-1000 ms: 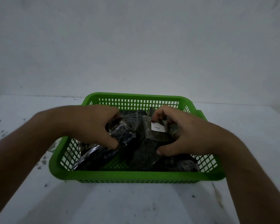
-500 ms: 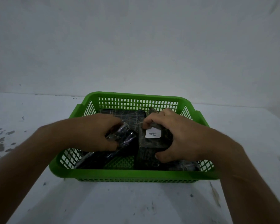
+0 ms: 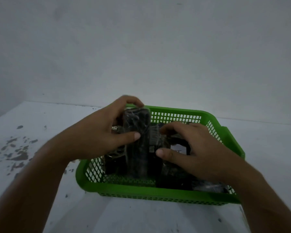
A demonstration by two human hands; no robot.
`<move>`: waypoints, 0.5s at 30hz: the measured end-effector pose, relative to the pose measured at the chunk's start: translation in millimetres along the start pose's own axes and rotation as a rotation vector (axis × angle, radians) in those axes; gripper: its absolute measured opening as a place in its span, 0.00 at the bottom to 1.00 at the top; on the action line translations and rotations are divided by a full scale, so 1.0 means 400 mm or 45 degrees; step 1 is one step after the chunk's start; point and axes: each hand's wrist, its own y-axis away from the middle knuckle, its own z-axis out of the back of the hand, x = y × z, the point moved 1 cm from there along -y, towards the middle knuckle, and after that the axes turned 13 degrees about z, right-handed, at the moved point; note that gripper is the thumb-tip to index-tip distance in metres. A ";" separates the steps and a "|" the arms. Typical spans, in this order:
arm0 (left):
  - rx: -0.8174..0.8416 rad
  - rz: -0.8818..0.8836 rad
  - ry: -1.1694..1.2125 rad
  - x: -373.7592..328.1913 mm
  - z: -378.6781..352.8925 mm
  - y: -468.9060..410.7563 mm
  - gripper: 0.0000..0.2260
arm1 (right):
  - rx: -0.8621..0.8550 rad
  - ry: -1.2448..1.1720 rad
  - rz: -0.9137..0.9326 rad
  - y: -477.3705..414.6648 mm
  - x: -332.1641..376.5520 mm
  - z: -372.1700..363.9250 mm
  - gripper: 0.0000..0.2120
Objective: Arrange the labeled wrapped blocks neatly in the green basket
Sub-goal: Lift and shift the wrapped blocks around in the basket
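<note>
Gripping a tall wrapped block (image 3: pixel 136 132) with my left hand (image 3: pixel 97 137), I have my thumb across its front and my fingers curled over its top, so it stands upright in the middle of the green basket (image 3: pixel 158 193). My right hand (image 3: pixel 193 148) rests half-curled on the dark wrapped blocks (image 3: pixel 175 180) packed along the right side, hiding most of them; whether it actually grips one I cannot tell. A white label (image 3: pixel 178 150) peeks out beneath my fingers. Dark stains (image 3: pixel 18 153) mark the white table (image 3: pixel 141 219) left of the basket.
</note>
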 end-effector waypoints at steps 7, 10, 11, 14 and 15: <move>0.021 -0.271 0.252 -0.042 0.032 0.027 0.11 | -0.132 -0.151 0.036 -0.010 0.037 -0.024 0.18; 0.045 -0.326 0.391 -0.034 0.047 0.034 0.12 | -0.097 -0.131 0.036 -0.014 0.042 -0.019 0.12; 0.057 -0.334 0.463 -0.034 0.055 0.037 0.13 | -0.098 -0.142 0.049 -0.015 0.043 -0.019 0.13; 0.143 -0.275 0.552 -0.031 0.078 0.057 0.21 | -0.195 -0.245 0.100 -0.011 0.044 -0.020 0.18; 0.166 -0.246 0.500 -0.030 0.085 0.067 0.24 | -0.234 -0.268 0.115 -0.009 0.044 -0.019 0.20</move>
